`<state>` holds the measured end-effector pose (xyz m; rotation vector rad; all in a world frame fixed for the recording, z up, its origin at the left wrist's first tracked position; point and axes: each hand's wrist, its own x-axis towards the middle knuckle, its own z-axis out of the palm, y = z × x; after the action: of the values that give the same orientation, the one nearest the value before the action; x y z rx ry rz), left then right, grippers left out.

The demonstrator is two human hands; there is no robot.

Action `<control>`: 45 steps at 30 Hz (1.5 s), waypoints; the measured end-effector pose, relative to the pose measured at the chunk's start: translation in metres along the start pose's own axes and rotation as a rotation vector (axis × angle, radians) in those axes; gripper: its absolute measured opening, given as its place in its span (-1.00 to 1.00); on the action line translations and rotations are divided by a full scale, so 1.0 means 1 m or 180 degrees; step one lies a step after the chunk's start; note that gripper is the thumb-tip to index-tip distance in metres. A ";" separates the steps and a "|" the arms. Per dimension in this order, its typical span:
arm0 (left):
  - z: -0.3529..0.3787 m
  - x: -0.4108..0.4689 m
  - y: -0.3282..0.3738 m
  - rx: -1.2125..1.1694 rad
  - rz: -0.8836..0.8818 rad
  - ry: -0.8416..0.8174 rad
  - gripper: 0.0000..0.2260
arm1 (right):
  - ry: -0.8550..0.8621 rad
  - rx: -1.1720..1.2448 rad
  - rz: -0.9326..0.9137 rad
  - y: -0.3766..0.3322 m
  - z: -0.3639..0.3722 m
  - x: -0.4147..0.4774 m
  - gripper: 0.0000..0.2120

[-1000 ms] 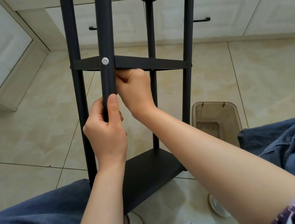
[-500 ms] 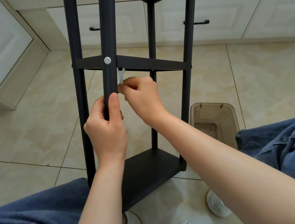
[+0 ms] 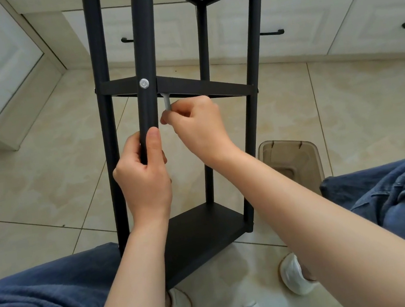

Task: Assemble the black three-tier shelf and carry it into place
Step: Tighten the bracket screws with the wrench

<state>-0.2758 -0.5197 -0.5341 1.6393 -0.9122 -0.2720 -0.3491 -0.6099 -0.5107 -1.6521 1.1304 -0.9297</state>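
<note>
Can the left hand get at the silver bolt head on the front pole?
Probably yes: the left hand grips that front pole below the bolt head, with only bare pole between; it would have to let go first.

Left hand [image 3: 144, 179] grips the shelf's [image 3: 203, 231] front post [image 3: 148, 114], right hand [image 3: 198, 124] pinches a small silver wrench [image 3: 166, 101] just under the middle tier [image 3: 201, 88].

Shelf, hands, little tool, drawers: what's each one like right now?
Shelf: standing on the floor, three tiers fitted.
Left hand: grips the front pole.
Right hand: pinches the wrench.
Wrench: tip up under the middle tier.
Drawers: shut.
</note>
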 end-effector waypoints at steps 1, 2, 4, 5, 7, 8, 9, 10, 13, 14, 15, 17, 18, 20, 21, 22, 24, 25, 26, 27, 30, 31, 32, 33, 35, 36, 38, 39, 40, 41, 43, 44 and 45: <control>0.000 0.000 0.000 -0.0006 -0.0009 0.0007 -0.60 | -0.0002 -0.0009 -0.0011 0.000 0.000 0.000 -0.82; 0.000 0.000 0.000 -0.0009 -0.0018 0.0011 -0.60 | -0.0004 -0.0020 -0.0005 0.000 0.000 -0.001 -0.82; 0.000 0.000 0.000 -0.0021 -0.0027 0.0009 -0.60 | -0.0010 -0.0047 0.0039 0.000 -0.001 0.000 -0.82; 0.000 0.000 0.000 -0.0026 -0.0024 0.0008 -0.61 | -0.0022 -0.0055 0.0069 -0.001 -0.002 0.001 -0.82; -0.001 0.000 0.000 -0.0023 -0.0020 0.0015 -0.63 | -0.0075 -0.0064 0.0123 -0.003 -0.003 0.003 -0.83; -0.001 0.000 0.000 -0.0020 -0.0024 0.0023 -0.63 | -0.0113 -0.0080 0.0136 -0.004 -0.003 0.003 -0.83; -0.001 0.001 0.000 -0.0021 -0.0031 0.0030 -0.63 | -0.0154 -0.0105 0.0141 -0.004 -0.003 0.002 -0.82; -0.002 0.001 -0.001 -0.0024 -0.0037 0.0033 -0.64 | -0.0189 -0.0124 0.0140 -0.005 -0.002 0.002 -0.82; -0.002 0.001 -0.001 -0.0040 -0.0041 0.0034 -0.63 | -0.0163 -0.0104 0.0125 -0.007 -0.002 0.002 -0.81; -0.002 0.001 -0.002 -0.0037 -0.0040 0.0037 -0.62 | -0.0137 -0.0084 0.0120 -0.007 -0.002 0.002 -0.81; -0.002 0.002 -0.002 -0.0031 -0.0040 0.0039 -0.63 | -0.0121 -0.0068 0.0111 -0.007 -0.003 0.003 -0.81; -0.002 0.002 -0.002 -0.0016 -0.0043 0.0043 -0.63 | -0.0119 -0.0055 0.0089 -0.008 -0.003 0.003 -0.81; -0.002 0.002 -0.003 -0.0009 -0.0046 0.0046 -0.62 | -0.0122 -0.0053 0.0076 -0.009 -0.004 0.004 -0.81; -0.002 0.002 -0.003 0.0000 -0.0057 0.0049 -0.61 | -0.0124 -0.0048 0.0046 -0.009 -0.003 0.003 -0.81; -0.002 0.002 -0.003 0.0002 -0.0061 0.0051 -0.61 | -0.0127 -0.0040 0.0028 -0.009 -0.003 0.003 -0.81; -0.002 0.002 -0.003 0.0006 -0.0057 0.0052 -0.61 | -0.0133 -0.0028 0.0010 -0.009 -0.003 0.003 -0.81; -0.002 0.002 -0.003 0.0005 -0.0041 0.0050 -0.62 | -0.0140 0.0002 -0.0016 -0.009 -0.002 0.003 -0.81; -0.002 0.002 -0.003 0.0002 -0.0037 0.0049 -0.63 | -0.0137 0.0030 -0.0017 -0.008 -0.002 0.002 -0.80; -0.002 0.002 -0.002 0.0001 -0.0031 0.0048 -0.64 | -0.0126 0.0066 -0.0012 -0.007 -0.001 0.002 -0.80; -0.002 0.001 -0.002 0.0001 -0.0024 0.0048 -0.65 | -0.0111 0.0102 -0.0008 -0.007 0.000 0.002 -0.79; -0.001 0.001 -0.001 -0.0005 -0.0005 0.0040 -0.65 | -0.0059 0.0223 0.0001 -0.004 0.002 0.002 -0.78; -0.001 0.001 -0.001 -0.0006 -0.0002 0.0036 -0.65 | -0.0047 0.0272 0.0003 -0.003 0.003 0.002 -0.77; 0.000 0.001 0.000 -0.0008 0.0000 0.0031 -0.65 | -0.0037 0.0316 0.0003 -0.002 0.004 0.003 -0.77; 0.000 0.001 0.000 -0.0012 0.0001 0.0025 -0.65 | -0.0028 0.0356 0.0000 -0.001 0.005 0.004 -0.77; 0.001 0.000 -0.001 -0.0012 0.0005 0.0017 -0.63 | -0.0006 0.0439 -0.0019 0.000 0.007 0.006 -0.77; 0.001 0.000 -0.001 -0.0018 0.0003 0.0013 -0.63 | 0.0012 0.0474 -0.0036 0.001 0.008 0.006 -0.77; 0.001 0.000 -0.001 -0.0042 -0.0006 0.0003 -0.62 | 0.0078 0.0542 -0.0065 0.002 0.011 0.006 -0.78; 0.001 0.000 -0.001 -0.0047 -0.0008 0.0000 -0.63 | 0.0123 0.0574 -0.0083 0.003 0.013 0.006 -0.78; 0.000 0.000 -0.001 -0.0049 -0.0008 -0.0001 -0.65 | 0.0172 0.0586 -0.0110 0.004 0.015 0.006 -0.78; 0.000 0.001 -0.002 -0.0048 -0.0007 -0.0004 -0.67 | 0.0222 0.0576 -0.0147 0.005 0.017 0.006 -0.77; 0.000 0.001 -0.002 -0.0038 -0.0005 -0.0005 -0.70 | 0.0317 0.0556 -0.0208 0.006 0.020 0.006 -0.77; 0.000 0.001 -0.003 -0.0033 -0.0015 -0.0004 -0.69 | 0.0353 0.0576 -0.0222 0.006 0.022 0.007 -0.78; -0.001 0.001 -0.003 -0.0035 -0.0028 -0.0002 -0.68 | 0.0373 0.0610 -0.0228 0.007 0.023 0.007 -0.79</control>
<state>-0.2737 -0.5196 -0.5365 1.6335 -0.9025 -0.2831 -0.3277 -0.6114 -0.5234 -1.5064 1.0304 -1.1567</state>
